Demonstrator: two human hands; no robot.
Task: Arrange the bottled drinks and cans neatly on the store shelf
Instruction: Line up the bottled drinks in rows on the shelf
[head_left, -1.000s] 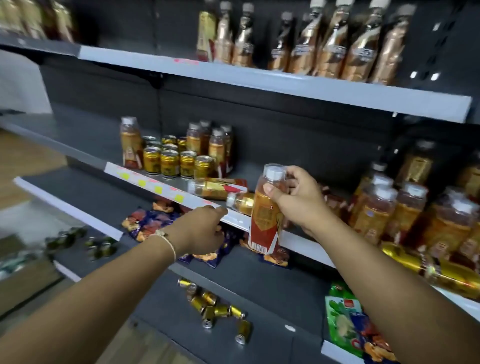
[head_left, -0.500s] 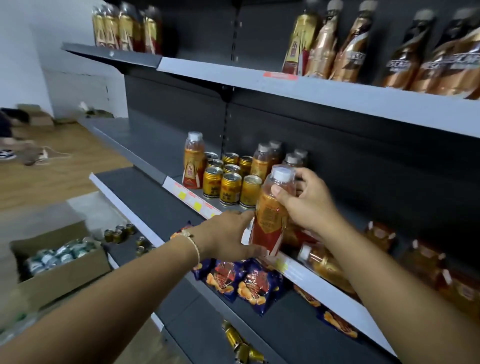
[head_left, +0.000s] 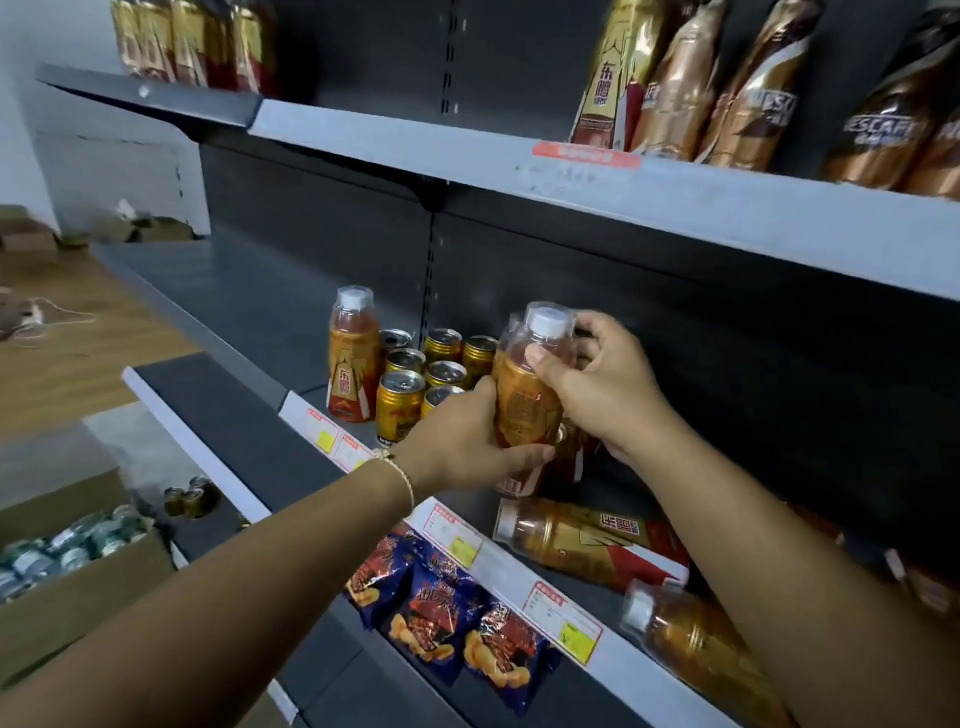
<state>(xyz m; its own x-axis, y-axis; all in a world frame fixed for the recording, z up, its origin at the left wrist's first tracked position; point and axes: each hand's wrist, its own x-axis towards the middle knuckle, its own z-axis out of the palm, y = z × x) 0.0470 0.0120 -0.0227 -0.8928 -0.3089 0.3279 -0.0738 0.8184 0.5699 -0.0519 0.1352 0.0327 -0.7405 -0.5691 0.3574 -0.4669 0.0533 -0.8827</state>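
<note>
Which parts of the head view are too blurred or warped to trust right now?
Head view: the lying bottle at lower right is motion-smeared; wide-angle distortion bends the upper shelf edge; the held bottle and gold cans are sharp; the shelf's back is dim.

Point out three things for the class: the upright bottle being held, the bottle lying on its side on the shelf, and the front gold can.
held bottle (head_left: 525, 400), head view, on its orange label.
lying bottle (head_left: 582, 540), head view, mid-body.
front gold can (head_left: 399, 408), head view, on its side wall.
</note>
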